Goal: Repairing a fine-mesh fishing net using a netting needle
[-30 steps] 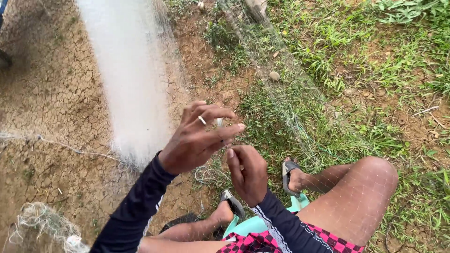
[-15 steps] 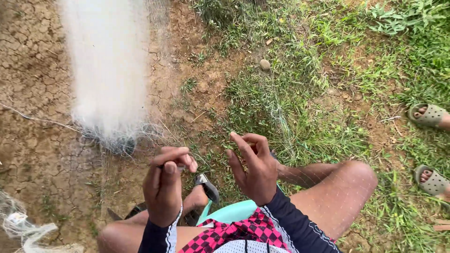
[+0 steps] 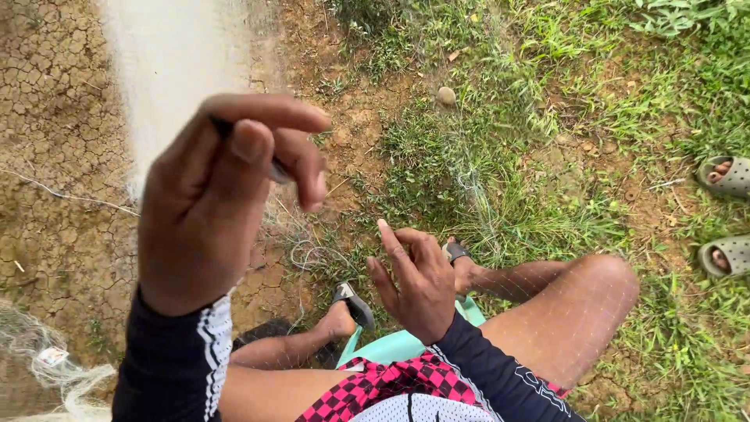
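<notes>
My left hand (image 3: 223,199) is raised close to the camera, its thumb and fingers pinched on a small dark tool and thin net thread. My right hand (image 3: 414,281) is lower, above my knees, fingers apart and slightly curled, touching strands of the fine fishing net (image 3: 476,203). The translucent net stretches away from my hands over the grass and drapes across my right leg (image 3: 570,312). A white blurred band of bunched net (image 3: 172,55) hangs at the upper left. I sit on a low turquoise seat (image 3: 398,344).
Cracked dry soil (image 3: 55,156) lies at the left, patchy grass (image 3: 594,94) at the right. A small stone (image 3: 446,95) rests on the ground. Another person's feet in grey sandals (image 3: 726,211) are at the right edge. A heap of net (image 3: 47,367) sits at the lower left.
My left hand has risen from near my knee toward the camera, pulling thread upward. My right hand stayed low and opened its fingers a little.
</notes>
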